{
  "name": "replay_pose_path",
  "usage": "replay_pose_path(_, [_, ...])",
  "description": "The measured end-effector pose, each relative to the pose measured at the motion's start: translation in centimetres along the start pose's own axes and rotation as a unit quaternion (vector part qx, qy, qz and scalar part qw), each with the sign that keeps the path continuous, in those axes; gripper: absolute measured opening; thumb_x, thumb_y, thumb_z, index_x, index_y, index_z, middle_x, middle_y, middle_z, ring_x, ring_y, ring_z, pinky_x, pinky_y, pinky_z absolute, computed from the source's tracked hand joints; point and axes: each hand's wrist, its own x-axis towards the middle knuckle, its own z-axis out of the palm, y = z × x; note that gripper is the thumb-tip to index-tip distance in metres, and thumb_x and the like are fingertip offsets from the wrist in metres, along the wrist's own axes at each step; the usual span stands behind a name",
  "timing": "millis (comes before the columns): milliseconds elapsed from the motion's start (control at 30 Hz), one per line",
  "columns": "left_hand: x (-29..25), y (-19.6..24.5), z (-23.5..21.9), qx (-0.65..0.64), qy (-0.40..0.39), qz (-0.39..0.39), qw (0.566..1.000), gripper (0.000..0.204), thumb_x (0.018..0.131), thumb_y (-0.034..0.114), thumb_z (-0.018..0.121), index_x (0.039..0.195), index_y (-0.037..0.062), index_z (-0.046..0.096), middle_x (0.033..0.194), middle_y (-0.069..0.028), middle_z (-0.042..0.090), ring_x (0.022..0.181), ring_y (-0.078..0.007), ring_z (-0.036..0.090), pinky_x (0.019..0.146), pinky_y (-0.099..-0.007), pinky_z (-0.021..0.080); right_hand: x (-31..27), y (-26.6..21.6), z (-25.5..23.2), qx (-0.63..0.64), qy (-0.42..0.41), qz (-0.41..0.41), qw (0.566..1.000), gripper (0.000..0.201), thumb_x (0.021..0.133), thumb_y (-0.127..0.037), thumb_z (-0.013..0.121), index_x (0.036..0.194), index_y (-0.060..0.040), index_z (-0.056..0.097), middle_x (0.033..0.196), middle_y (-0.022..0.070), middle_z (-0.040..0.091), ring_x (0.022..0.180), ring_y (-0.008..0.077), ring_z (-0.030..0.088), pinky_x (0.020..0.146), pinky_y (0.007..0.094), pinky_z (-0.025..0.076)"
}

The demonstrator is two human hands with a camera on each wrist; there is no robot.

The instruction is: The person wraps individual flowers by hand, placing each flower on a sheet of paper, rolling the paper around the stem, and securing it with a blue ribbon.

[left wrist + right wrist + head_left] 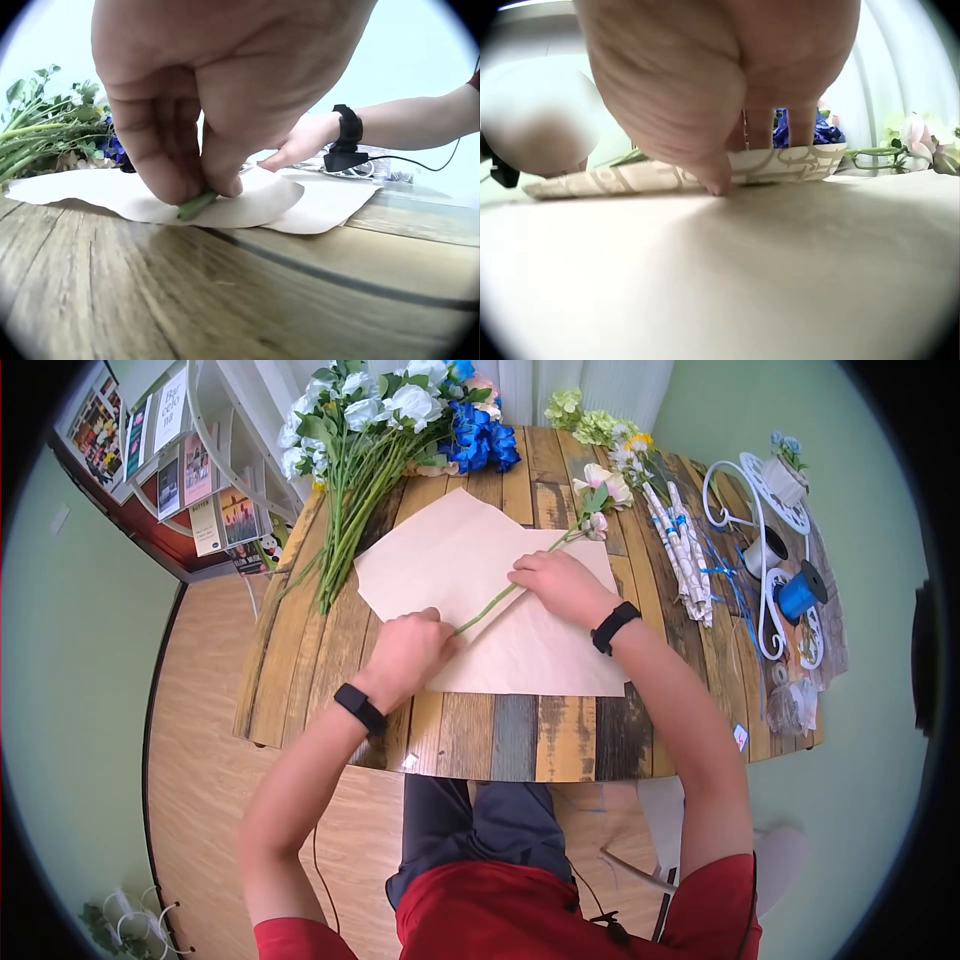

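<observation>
A long-stemmed artificial flower (pixel 597 526) with a pale pink bloom lies diagonally across beige wrapping paper (pixel 545 650). My left hand (pixel 408 652) pinches the lower end of its green stem (pixel 196 206) between thumb and fingers, low over the paper. Farther up the stem, my right hand (pixel 570 588) holds a raised paper edge (pixel 780 163) with a printed pattern, thumb on the near side and fingers beyond it. The stem (pixel 874 152) runs along the far side of that edge. The right fingers partly hide the stem in the head view.
White and blue artificial flowers (pixel 410 405) with long stems lie at the back left. Pale green and cream blooms (pixel 595 425) are at the back right. Rolled patterned paper (pixel 680 555), a blue ribbon spool (pixel 800 592) and a white metal stand (pixel 765 560) occupy the right side.
</observation>
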Motion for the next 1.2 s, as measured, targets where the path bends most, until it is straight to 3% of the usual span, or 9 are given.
replay_pose_path(233, [-0.2,1.5,0.9,0.046,0.019,-0.017,0.999,0.029,0.084,0.032,0.068,0.081,0.0039,0.070,0.075,-0.0149,0.066,0.068,-0.0338,0.065,0.068,-0.0416,0.053,0.0,0.0,-1.4,-0.003,0.013,-0.004,1.000,0.007,0.084,-0.015,0.064,0.087,-0.0088,0.066,0.089,0.0072,0.061,0.088,0.0227,0.061,0.084,0.0387,0.046])
replay_pose_path(300, [-0.1,1.5,0.1,-0.035,0.007,-0.104,0.994,0.027,0.086,0.028,0.066,0.080,0.0022,0.071,0.072,-0.0173,0.067,0.069,-0.0343,0.066,0.068,-0.0414,0.053,0.0,0.6,-1.8,0.035,0.003,0.023,0.999,0.009,0.086,-0.016,0.063,0.086,-0.0078,0.067,0.087,0.0081,0.061,0.088,0.0237,0.061,0.084,0.0390,0.046])
replay_pose_path(433, [-0.1,0.8,0.4,-0.090,0.037,-0.129,0.987,0.026,0.085,0.025,0.064,0.074,0.0024,0.069,0.069,-0.0192,0.066,0.069,-0.0354,0.066,0.067,-0.0446,0.052,0.2,1.8,-1.2,0.184,0.015,0.091,0.979,0.016,0.088,-0.019,0.064,0.087,-0.0042,0.069,0.086,0.0105,0.062,0.089,0.0283,0.060,0.086,0.0408,0.045])
replay_pose_path(633, [-0.3,0.6,0.6,-0.133,0.048,-0.163,0.977,0.026,0.083,0.024,0.064,0.073,0.0012,0.069,0.069,-0.0193,0.066,0.068,-0.0367,0.066,0.069,-0.0447,0.053,1.5,2.7,-0.8,0.154,-0.008,0.101,0.983,0.013,0.083,-0.012,0.066,0.089,-0.0024,0.071,0.085,0.0151,0.065,0.091,0.0328,0.062,0.084,0.0415,0.048])
replay_pose_path(867, [-0.7,0.7,0.8,-0.146,0.059,-0.157,0.975,0.015,0.083,0.015,0.064,0.091,0.0035,0.069,0.087,-0.0145,0.068,0.079,-0.0319,0.067,0.074,-0.0405,0.053,2.2,2.3,-1.0,0.181,-0.013,0.166,0.969,0.011,0.078,-0.008,0.065,0.087,-0.0016,0.065,0.091,0.0170,0.068,0.093,0.0358,0.063,0.082,0.0432,0.049])
replay_pose_path(933, [-1.1,0.9,1.0,-0.122,0.069,-0.139,0.980,0.019,0.084,0.012,0.064,0.099,0.0031,0.069,0.093,-0.0137,0.067,0.085,-0.0295,0.067,0.077,-0.0382,0.052,2.1,1.7,-1.3,0.188,-0.003,0.178,0.966,0.010,0.076,-0.005,0.064,0.086,-0.0040,0.063,0.095,0.0136,0.066,0.100,0.0321,0.061,0.090,0.0435,0.046])
replay_pose_path(1000, [-1.4,1.1,1.1,0.017,0.082,-0.023,0.996,0.021,0.084,0.011,0.064,0.104,0.0057,0.068,0.100,-0.0118,0.063,0.094,-0.0291,0.063,0.082,-0.0395,0.050,1.5,1.2,-1.3,0.126,0.004,0.143,0.982,0.010,0.077,-0.005,0.063,0.087,-0.0057,0.063,0.098,0.0115,0.065,0.104,0.0301,0.059,0.094,0.0440,0.043])
replay_pose_path(1133, [-1.9,2.2,0.9,0.021,0.052,-0.025,0.998,0.021,0.082,0.012,0.065,0.103,0.0090,0.069,0.099,-0.0106,0.064,0.096,-0.0299,0.061,0.084,-0.0410,0.048,0.5,1.4,-1.4,0.012,0.081,-0.006,0.997,0.011,0.078,-0.005,0.063,0.087,-0.0103,0.064,0.104,0.0064,0.060,0.113,0.0251,0.053,0.103,0.0444,0.034])
replay_pose_path(1200, [-1.8,2.2,1.4,-0.032,0.107,-0.058,0.992,0.017,0.082,0.012,0.065,0.098,0.0081,0.069,0.096,-0.0093,0.064,0.094,-0.0303,0.061,0.082,-0.0400,0.049,0.0,1.1,-1.7,0.021,0.061,0.007,0.998,0.010,0.079,-0.005,0.063,0.087,-0.0098,0.064,0.103,0.0069,0.061,0.111,0.0255,0.054,0.102,0.0430,0.035])
